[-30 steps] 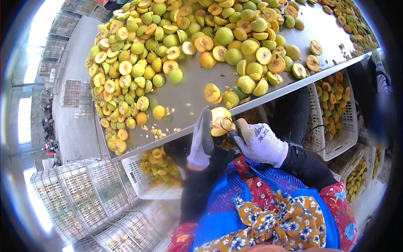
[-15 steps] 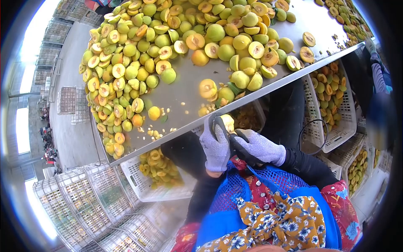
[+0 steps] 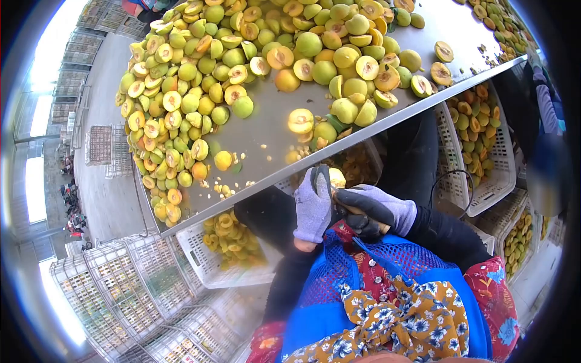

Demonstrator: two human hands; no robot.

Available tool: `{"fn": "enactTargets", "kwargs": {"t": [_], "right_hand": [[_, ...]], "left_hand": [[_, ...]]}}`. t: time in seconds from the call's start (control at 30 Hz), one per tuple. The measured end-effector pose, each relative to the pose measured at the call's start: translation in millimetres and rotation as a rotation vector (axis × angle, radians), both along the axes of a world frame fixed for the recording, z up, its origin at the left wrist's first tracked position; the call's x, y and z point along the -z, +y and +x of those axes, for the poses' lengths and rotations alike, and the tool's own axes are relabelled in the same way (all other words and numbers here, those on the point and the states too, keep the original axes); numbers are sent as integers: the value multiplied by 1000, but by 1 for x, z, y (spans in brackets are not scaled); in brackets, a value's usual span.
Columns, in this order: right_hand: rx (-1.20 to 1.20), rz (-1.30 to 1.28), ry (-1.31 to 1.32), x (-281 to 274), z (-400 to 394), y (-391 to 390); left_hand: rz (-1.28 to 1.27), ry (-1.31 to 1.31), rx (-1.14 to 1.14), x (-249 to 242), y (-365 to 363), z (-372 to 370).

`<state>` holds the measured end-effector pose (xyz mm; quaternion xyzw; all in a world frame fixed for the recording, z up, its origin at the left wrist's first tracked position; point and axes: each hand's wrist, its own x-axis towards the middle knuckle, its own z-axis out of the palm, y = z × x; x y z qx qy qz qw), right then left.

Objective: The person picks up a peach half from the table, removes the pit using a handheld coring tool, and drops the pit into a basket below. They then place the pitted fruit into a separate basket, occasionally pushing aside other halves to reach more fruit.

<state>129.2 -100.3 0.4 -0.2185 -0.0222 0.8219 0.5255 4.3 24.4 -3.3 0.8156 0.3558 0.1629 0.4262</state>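
My left hand (image 3: pixel 313 204), in a grey-lilac glove with dark palm and fingers, is closed around a pale yellow apricot half (image 3: pixel 336 178) just off the table's front edge. My right hand (image 3: pixel 376 209), gloved alike, is closed right beside it. From its fist shows the tan end of a small tool's handle (image 3: pixel 384 228); the tool's tip, near the fruit, is mostly hidden by fingers. Whole and halved yellow-green apricots (image 3: pixel 193 103) are heaped on the metal table (image 3: pixel 260 124) ahead, with loose seeds scattered near its edge.
Below the table's edge stand a white crate (image 3: pixel 233 279) of fruit pieces on the left and another crate (image 3: pixel 491 196) of halves on the right. Stacked crates (image 3: pixel 133 290) fill the lower left. A co-worker's sleeve (image 3: pixel 546 112) shows at the far right.
The fruit half has shifted slightly right and down in my left fingers. My right hand has turned, so the tan handle end now shows. The view has shifted slightly.
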Motion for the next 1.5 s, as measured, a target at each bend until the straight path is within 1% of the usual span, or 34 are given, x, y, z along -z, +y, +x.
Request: {"fn": "enactTargets", "kwargs": {"t": [0.03, 0.07, 0.1, 0.2, 0.27, 0.3, 0.37, 0.4, 0.47, 0.53, 0.57, 0.6, 0.7, 0.73, 0.77, 0.8, 0.83, 0.9, 0.93, 1.0, 1.03, 1.07, 1.1, 1.17, 1.2, 1.27, 1.3, 1.33, 1.37, 1.4, 1.43, 1.47, 1.5], "right_hand": [[-32, -131, 278, 2, -1, -1], [-46, -129, 562, 6, -3, -3], [-30, -137, 568, 4, -4, -3], [15, -150, 606, 0, -9, -4], [34, -137, 649, 1, -12, -4], [25, -113, 730, 3, -12, -3], [3, -69, 891, 7, -13, -4], [8, -66, 922, 7, -13, -3], [8, -66, 982, 6, -14, -4], [69, 36, 486, -6, -13, -6], [99, 86, 242, -16, -13, -7], [124, 141, 133, -31, -10, -5], [75, -12, 133, -21, 1, -2], [79, -80, -65, -22, -2, 0], [52, -125, -104, -17, -4, 1], [41, -118, -197, -10, -6, 1], [33, -111, -292, -3, -8, 0], [13, -74, -325, 10, -11, -1], [4, -54, -344, 13, -11, 0], [4, 11, -518, 16, -11, 1], [-1, 17, -572, 16, -10, 1], [-7, 22, -626, 16, -9, 0], [-15, 2, -647, 16, -8, -3], [18, -29, -723, 12, -7, -8], [57, -35, -783, 7, -6, -10], [126, -92, -928, -12, -1, -9], [169, -49, -1075, -14, 1, -8], [212, -3, -1220, -14, 3, -6], [252, 45, -1364, -14, 5, -3], [262, 61, -1408, -20, 6, 0], [238, 88, -1511, -22, 7, 4], [212, 117, -1613, -24, 7, 8], [187, 147, -1715, -25, 5, 13]], "left_hand": [[-23, -95, 13, 2, -2, 1], [-46, -191, 23, 5, -4, 1], [-67, -288, 31, 8, -4, 2], [-463, -424, 51, 25, 0, -1], [-576, -425, 33, 25, -2, -1], [-635, -426, 24, 23, -4, 0], [-434, -396, 94, 13, -6, 1], [-331, -383, 128, 9, -5, 3], [-300, -397, 100, 9, -5, 5], [-290, -404, 4, 22, 1, 0], [-301, -401, -81, 48, 7, -11], [-256, -387, -140, 59, 12, -24], [179, -175, -312, 42, 42, -92], [252, -67, -407, 31, 54, -116], [261, 48, -503, 13, 62, -129], [260, 166, -593, -5, 70, -142], [538, 648, -544, -7, 75, -161], [637, 1022, -579, -15, 87, -156], [666, 888, -483, -14, 94, -144], [711, 615, -289, -8, 117, -101], [829, 519, -160, 7, 129, -71], [555, 412, -231, -22, 114, -14], [415, 402, -159, -19, 117, 18], [468, 361, -40, 20, 126, 60], [335, 443, 44, 21, 124, 74], [207, 219, 88, 42, 125, 78], [141, 113, 106, 40, 121, 78], [82, 30, 37, 38, 115, 73], [-42, -61, 6, 35, 110, 65], [-167, -149, -29, 26, 102, 55], [-290, -238, -67, 17, 93, 45], [-545, -320, -100, 5, 82, 37], [-542, -344, -40, -10, 71, 29]]}}
